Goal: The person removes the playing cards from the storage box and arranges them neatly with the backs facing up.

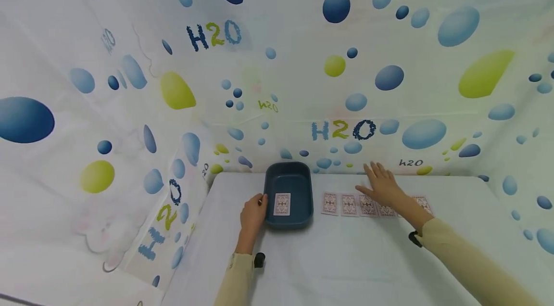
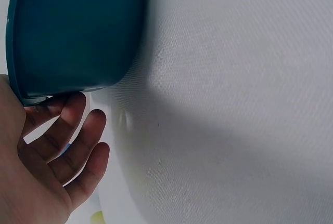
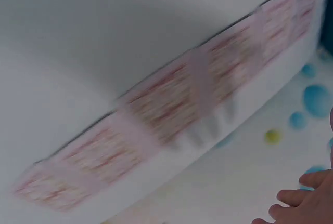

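A dark teal plastic tray (image 1: 289,224) stands on the white table, and a playing card (image 1: 282,204) lies in it with its patterned back up. My left hand (image 1: 253,215) grips the tray's left rim; in the left wrist view its fingers (image 2: 92,122) curl beside the tray's outer wall (image 2: 78,31). To the right of the tray lies a row of several playing cards (image 1: 330,204), red patterned backs up. Over that row my right hand (image 1: 382,187) hovers with fingers spread, holding nothing. Its forearm hides some cards at the right end. The right wrist view shows the cards (image 3: 166,99) blurred.
A white cloth (image 1: 346,267) covers the table. Behind it and at the sides hang white sheets (image 1: 294,84) printed with blue and green drops and H2O lettering. The back sheet meets the table's far edge just beyond the tray and cards.
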`<act>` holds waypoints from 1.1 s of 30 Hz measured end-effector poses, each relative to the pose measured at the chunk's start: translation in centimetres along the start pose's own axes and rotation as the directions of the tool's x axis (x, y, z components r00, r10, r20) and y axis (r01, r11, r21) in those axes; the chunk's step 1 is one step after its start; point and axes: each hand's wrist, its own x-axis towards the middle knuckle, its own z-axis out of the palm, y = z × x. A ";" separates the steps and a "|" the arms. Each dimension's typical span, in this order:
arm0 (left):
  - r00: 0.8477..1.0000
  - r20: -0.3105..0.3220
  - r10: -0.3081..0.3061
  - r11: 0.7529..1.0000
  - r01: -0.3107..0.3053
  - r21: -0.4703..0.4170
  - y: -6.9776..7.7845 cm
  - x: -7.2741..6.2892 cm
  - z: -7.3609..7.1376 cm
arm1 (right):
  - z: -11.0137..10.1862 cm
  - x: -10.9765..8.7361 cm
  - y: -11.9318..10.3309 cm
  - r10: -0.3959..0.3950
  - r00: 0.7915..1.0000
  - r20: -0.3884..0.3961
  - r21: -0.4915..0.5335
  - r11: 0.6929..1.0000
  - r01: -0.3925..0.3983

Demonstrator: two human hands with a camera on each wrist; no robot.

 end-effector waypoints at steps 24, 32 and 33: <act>0.999 0.013 0.037 0.999 -0.036 -0.020 -0.2 -0.5 0.6 | 9.1 8.2 -21.8 -0.184 0.924 0.335 -0.117 0.965 0.235; 0.999 -0.021 0.049 0.998 -0.050 -0.033 -0.3 -0.2 -0.2 | 9.5 9.4 -22.7 -0.164 0.928 0.334 -0.090 0.975 0.204; 0.998 -0.024 0.049 0.998 -0.050 -0.033 -0.4 -0.2 -0.3 | 9.5 9.5 -22.8 -0.165 0.928 0.333 -0.085 0.975 0.204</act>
